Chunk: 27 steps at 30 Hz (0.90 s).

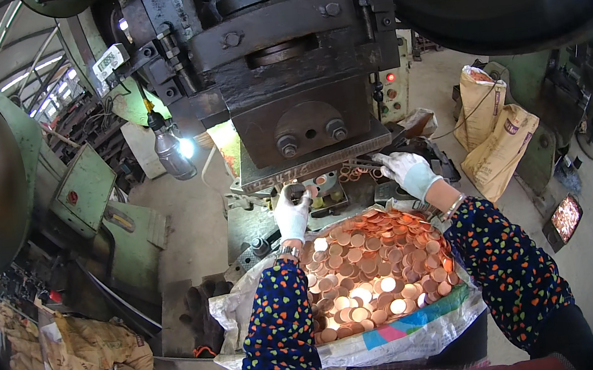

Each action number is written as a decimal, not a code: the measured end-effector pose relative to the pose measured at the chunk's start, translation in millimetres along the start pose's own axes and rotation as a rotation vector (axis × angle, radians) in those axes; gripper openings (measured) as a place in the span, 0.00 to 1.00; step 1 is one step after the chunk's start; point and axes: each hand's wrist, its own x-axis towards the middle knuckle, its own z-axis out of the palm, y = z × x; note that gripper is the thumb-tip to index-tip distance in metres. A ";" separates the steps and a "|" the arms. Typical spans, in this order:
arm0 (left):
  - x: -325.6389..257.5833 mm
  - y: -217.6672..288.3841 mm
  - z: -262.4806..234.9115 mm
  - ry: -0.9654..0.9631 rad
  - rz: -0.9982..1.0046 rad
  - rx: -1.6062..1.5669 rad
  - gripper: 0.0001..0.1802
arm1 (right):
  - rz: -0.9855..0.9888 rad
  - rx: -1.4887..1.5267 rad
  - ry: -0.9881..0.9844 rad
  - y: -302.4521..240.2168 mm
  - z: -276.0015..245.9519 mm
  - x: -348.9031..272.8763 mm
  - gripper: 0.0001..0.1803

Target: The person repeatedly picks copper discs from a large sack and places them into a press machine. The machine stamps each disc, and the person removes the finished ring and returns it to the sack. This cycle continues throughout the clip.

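My left hand (pixel 291 214), in a white glove with darkened fingertips, is closed at the press's front edge. A copper-coloured disc (pixel 312 191) shows at its fingers. My right hand (pixel 410 174), also gloved, is closed on a thin dark tool (pixel 365 164) that points left under the press's raised upper block (pixel 304 128); its kind is unclear. Between my hands, another disc (pixel 321 180) lies in the die area, partly shaded. Below my hands, a white sack (pixel 408 346) lies open, heaped with copper-coloured discs (pixel 367 269).
A lit work lamp (pixel 174 154) hangs left of the press. Paper sacks (pixel 503 146) stand at the right, and more sacks (pixel 111 366) lie at the lower left. Green machines (pixel 112 232) flank the left side. A control box with a red light (pixel 393 90) stands behind.
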 end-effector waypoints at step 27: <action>-65.6 27.2 -25.3 -0.600 0.136 0.609 0.18 | -0.103 0.105 -0.102 -22.8 11.8 -50.6 0.17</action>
